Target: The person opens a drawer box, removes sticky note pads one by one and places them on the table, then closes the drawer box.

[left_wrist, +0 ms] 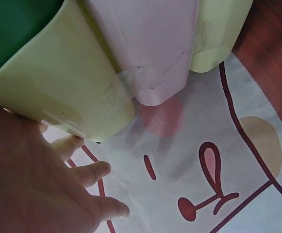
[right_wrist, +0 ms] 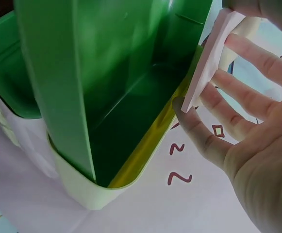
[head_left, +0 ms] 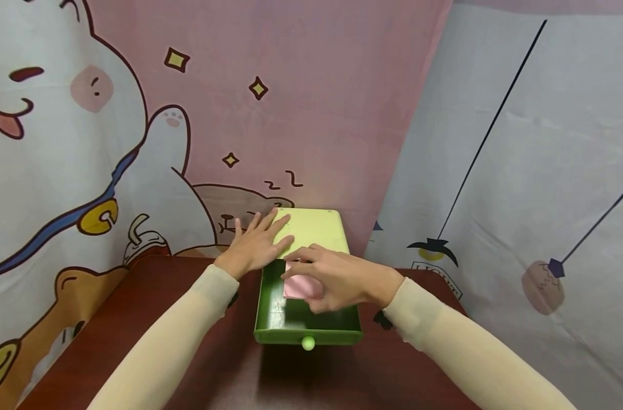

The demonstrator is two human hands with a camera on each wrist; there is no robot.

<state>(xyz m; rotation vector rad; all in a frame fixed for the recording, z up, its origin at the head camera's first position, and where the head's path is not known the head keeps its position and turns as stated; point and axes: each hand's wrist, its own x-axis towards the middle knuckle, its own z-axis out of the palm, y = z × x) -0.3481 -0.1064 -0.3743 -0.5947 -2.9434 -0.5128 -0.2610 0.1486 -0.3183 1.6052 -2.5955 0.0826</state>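
Observation:
A small drawer unit (head_left: 316,225) has a pale yellow top, with pink and yellow tiers seen in the left wrist view. Its top green drawer (head_left: 306,336) is pulled out toward me, a round light green knob (head_left: 308,343) on its front. My left hand (head_left: 252,244) rests on the unit's left top edge, fingers spread and straight. Above the drawer, my right hand (head_left: 337,279) pinches a square pink sticky note pad (head_left: 298,286) by its edges, between thumb and fingertips. The right wrist view shows the pad (right_wrist: 211,60) edge-on beside the drawer's opening.
The unit stands on a dark red-brown wooden table (head_left: 188,341). Behind it hangs a cloth (head_left: 337,102) printed with cartoon animals. Lower green drawers (right_wrist: 17,85) show in the right wrist view.

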